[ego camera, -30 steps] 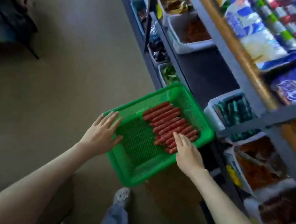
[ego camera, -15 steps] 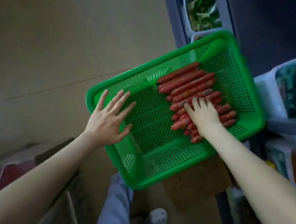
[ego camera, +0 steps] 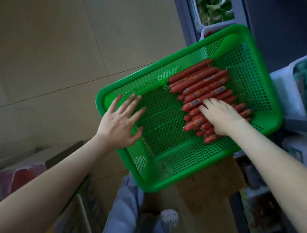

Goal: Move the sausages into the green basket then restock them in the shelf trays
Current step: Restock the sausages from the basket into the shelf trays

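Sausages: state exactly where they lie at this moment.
In the head view the sausages lie in the right half of the basket, beside the shelf, with the right hand on them; the left hand is spread over its left rim.

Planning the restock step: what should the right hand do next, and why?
Probably curl the right hand round a few sausages and lift: it lies flat on the pile in the basket, gripping none; the left hand rests on the rim.
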Tool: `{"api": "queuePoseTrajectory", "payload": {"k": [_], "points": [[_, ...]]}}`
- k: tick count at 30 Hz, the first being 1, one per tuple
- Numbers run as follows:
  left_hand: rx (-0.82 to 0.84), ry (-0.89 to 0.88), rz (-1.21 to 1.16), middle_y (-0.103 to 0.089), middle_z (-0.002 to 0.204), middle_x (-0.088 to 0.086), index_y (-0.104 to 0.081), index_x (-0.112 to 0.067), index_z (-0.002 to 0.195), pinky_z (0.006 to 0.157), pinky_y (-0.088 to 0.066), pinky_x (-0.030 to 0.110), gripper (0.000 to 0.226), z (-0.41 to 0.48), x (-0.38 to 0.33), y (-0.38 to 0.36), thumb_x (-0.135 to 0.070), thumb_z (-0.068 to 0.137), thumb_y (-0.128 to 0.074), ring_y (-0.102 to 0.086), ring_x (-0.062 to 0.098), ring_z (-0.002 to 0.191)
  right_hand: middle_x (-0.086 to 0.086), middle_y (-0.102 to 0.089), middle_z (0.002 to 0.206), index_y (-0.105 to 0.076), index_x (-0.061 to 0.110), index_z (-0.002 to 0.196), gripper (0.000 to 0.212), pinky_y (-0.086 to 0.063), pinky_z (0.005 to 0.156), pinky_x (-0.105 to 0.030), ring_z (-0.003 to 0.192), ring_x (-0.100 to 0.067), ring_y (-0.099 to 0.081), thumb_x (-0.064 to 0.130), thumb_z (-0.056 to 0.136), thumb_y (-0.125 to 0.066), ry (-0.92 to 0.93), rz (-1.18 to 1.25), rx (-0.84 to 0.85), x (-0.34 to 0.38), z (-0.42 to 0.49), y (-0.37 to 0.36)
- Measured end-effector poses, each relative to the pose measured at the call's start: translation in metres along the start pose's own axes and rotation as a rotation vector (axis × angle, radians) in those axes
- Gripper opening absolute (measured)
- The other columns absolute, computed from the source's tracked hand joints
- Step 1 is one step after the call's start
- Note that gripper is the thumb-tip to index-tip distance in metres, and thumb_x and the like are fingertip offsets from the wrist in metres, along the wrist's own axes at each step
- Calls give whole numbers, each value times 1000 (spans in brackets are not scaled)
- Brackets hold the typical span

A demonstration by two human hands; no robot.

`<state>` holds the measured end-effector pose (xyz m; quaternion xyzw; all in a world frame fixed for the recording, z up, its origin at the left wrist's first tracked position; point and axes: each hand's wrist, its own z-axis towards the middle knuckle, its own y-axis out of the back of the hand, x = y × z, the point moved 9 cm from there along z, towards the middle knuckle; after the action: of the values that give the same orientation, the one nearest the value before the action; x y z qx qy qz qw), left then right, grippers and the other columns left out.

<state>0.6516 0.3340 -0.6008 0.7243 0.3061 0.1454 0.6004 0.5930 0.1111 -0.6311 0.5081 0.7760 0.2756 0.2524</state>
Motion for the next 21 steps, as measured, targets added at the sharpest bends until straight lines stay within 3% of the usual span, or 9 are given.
{"api": "queuePoseTrajectory", "payload": {"k": [3,5,7,8,12,15,21], "points": [[8,-2,-25,-51,139,16,-62,-14,124,110,-30,48,57,0,0,-4,-49,83,-44,-49,30,127,-3,-45,126,-42,15,126,57,-34,94,-32,117,-21,-46,30,77,-66,4,-44,16,0,0,1],[9,-7,-55,-70,107,11,-69,-15,104,87,-48,40,50,-2,0,-5,-50,85,-40,-67,28,95,0,-48,125,-42,18,127,55,-32,94,-32,117,-20,-46,36,80,-63,-11,-66,15,-1,-2,-1],[-3,-39,-84,-68,69,3,-68,-16,80,64,-47,31,46,-5,-2,-4,-48,88,-35,-66,25,62,3,-50,125,-39,19,130,56,-30,95,-32,118,-19,-45,38,81,-60,-27,-64,34,0,-3,-5],[-17,-57,-91,-64,60,0,-63,-17,71,59,-44,29,45,-7,-4,-3,-46,89,-34,-63,24,55,4,-51,125,-36,20,132,57,-29,95,-32,118,-19,-46,37,83,-59,-31,-60,44,1,-4,-8],[-70,-111,-101,-59,54,-2,-56,-18,65,54,-39,27,40,-8,-7,1,-43,90,-36,-59,23,50,1,-52,124,-35,19,135,59,-27,96,-34,119,-22,-45,28,83,-59,-11,-88,29,8,-13,-15],[-95,-131,-114,-61,56,-3,-59,-19,68,54,-40,27,39,-10,-7,0,-42,91,-37,-60,22,52,0,-53,123,-41,16,130,47,-28,95,-34,119,-22,-45,20,85,-54,-12,-84,23,10,-19,-18],[-91,-128,-108,-60,56,-3,-61,-19,69,54,-41,27,35,-9,-7,0,-40,88,-40,-59,22,50,6,-54,125,-51,21,123,36,-26,98,-29,122,-16,-44,29,88,-54,36,-113,51,23,-8,-20]]}}
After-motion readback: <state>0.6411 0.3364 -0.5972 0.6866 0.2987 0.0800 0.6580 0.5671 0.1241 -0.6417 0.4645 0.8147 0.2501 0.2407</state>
